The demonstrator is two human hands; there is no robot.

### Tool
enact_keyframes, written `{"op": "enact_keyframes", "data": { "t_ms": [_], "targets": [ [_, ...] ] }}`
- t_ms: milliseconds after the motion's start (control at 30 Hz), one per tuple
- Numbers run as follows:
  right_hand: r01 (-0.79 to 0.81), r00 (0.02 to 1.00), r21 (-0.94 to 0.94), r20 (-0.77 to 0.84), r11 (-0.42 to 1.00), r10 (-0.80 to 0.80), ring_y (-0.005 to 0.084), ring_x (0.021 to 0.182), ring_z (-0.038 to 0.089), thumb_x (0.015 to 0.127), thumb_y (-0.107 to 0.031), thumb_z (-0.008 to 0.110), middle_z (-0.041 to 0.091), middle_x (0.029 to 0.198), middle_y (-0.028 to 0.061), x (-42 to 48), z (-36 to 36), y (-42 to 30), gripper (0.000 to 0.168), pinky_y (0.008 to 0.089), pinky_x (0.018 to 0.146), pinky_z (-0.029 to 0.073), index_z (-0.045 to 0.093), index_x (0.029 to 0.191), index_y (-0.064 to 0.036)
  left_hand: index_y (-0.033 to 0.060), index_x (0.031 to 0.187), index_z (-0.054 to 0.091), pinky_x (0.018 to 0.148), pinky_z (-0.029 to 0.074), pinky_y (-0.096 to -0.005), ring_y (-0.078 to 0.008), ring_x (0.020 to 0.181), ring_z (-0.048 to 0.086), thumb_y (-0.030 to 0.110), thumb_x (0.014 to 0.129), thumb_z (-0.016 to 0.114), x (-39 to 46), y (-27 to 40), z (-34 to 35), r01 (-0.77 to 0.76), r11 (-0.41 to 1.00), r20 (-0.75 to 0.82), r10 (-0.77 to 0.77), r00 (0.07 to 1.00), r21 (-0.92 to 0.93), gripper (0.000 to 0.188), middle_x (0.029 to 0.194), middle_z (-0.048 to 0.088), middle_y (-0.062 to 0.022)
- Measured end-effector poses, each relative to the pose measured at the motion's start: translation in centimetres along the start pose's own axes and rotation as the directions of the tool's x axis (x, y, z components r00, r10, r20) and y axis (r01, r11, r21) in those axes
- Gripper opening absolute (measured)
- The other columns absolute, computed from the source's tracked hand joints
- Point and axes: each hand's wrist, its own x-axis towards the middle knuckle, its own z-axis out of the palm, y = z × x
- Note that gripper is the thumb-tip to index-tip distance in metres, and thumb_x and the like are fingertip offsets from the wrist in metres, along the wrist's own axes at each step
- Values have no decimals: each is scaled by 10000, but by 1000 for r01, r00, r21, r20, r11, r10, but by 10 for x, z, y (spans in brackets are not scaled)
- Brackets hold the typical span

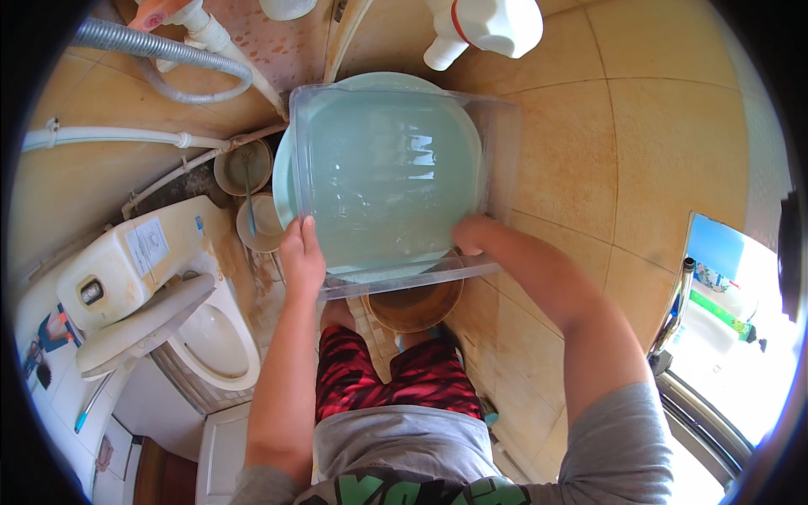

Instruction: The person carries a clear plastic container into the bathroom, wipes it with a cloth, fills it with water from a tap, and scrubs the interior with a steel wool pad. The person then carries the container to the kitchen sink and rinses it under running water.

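A clear plastic bin (505,145) is held over a large pale green round basin (284,170), which shows through its bottom. My left hand (303,255) grips the bin's near left edge, thumb up along the wall. Inside the bin, near its right side, my right hand (470,235) rests with its fingers curled; whether it holds anything is hidden. Bright reflections and drops lie on the plastic. Below the bin's near edge, between my legs, stands a brown round tub (416,308), partly covered by the bin.
A toilet (218,341) with its tank is at the left. Behind it stand two small buckets (243,167), one with a long-handled dipper (250,211). White pipes (126,136) and a grey corrugated hose (164,44) run at upper left. A tiled wall (555,151) and a window are on the right.
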Motion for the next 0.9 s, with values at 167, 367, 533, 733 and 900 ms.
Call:
{"op": "enact_keyframes", "data": {
  "t_ms": [167, 367, 533, 733, 900],
  "targets": [
    [-132, 901, -434, -427, 891, -74, 199, 1182, 510, 847, -187, 569, 652, 1196, 64, -26, -17, 39, 197, 418, 1040, 299, 753, 908, -155, -41, 1084, 616, 770, 478, -398, -352, 820, 620, 238, 1030, 440, -1, -3, 0, -72, 997, 33, 72, 997, 6, 334, 885, 647, -216],
    [-472, 469, -75, -865, 878, 179, 320, 1429, 275, 903, -173, 499, 356, 1505, 174, -24, -75, 82, 462, 467, 1135, 238, 501, 1344, -36, -42, 1136, 590, 794, 482, -441, -390, 892, 627, 222, 1025, 445, 3, -8, -5, -76, 984, 84, 63, 995, 161, 321, 962, 646, -248],
    [230, 124, 616, -787, 754, 605, 416, 1461, 160, 889, -122, 512, 182, 1567, 260, 35, -53, 32, 620, 513, 1169, 216, 328, 1463, 21, -40, 1319, 502, 920, 482, -436, -416, 1077, 603, 168, 1010, 464, 0, -2, -5, -123, 972, 42, 117, 992, 202, 375, 1188, 607, -277],
    [436, -93, 658, -646, 615, 757, 508, 1428, 175, 874, -97, 534, 158, 1550, 322, 79, -139, -50, 647, 566, 1158, 202, 304, 1458, 59, -21, 1376, 460, 959, 473, -422, -408, 1136, 588, 133, 1001, 465, 3, -3, -5, -103, 986, 105, 90, 990, 133, 405, 1253, 581, -282],
    [381, 121, 336, -942, 861, 314, 489, 1418, 218, 875, -142, 574, 223, 1533, 302, 49, -150, -122, 667, 579, 1142, 229, 329, 1494, -108, -28, 1373, 459, 934, 487, -410, -402, 1093, 616, 141, 1003, 469, 3, 4, -7, -29, 992, 130, 13, 991, 120, 406, 1203, 615, -273]
  ]
}}
